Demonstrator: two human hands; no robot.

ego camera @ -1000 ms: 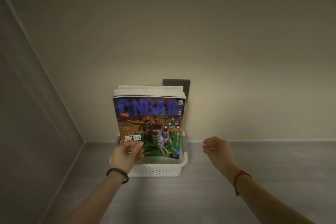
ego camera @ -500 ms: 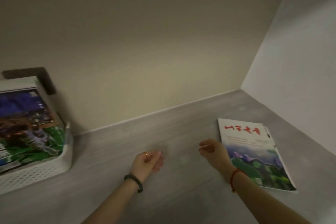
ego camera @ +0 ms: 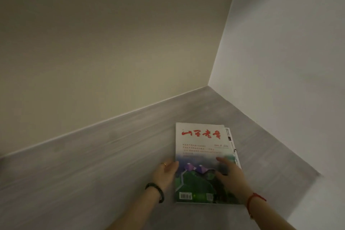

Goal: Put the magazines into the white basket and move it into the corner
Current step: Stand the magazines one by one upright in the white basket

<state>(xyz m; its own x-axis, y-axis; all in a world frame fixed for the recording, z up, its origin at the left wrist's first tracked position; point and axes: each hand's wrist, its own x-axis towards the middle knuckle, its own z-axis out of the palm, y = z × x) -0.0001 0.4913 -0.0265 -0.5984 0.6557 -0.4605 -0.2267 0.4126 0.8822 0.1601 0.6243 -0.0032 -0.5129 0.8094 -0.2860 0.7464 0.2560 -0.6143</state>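
Grey shelf surface [ego camera: 93, 183], boxed by a beige back wall [ego camera: 112, 43] and a pale side wall [ego camera: 289, 61]; the corner [ego camera: 208, 85] is seen up right.

- A top magazine [ego camera: 201, 145], white cover with red lettering, is laid flat on the surface, near the side wall. A second magazine [ego camera: 229, 137] is seen beneath it, only its right edge showing. More beneath cannot be told.
- Left hand [ego camera: 165, 172], ringed, dark bead bracelet [ego camera: 155, 191] at the wrist: fingers loosely extended, set against the cover's left edge. No grip is made out; whether fingertips are slipped under cannot be told.
- Right hand [ego camera: 230, 173], red cord [ego camera: 253, 197] at the wrist: laid spread on the lower right of the cover, blurred.
- The white basket is not in view.

Progress, as judged: this pile is not yet lifted, so the loading is unfinished. It is left to be gathered, carried to the basket and put in; the basket is then to be moved into the corner.
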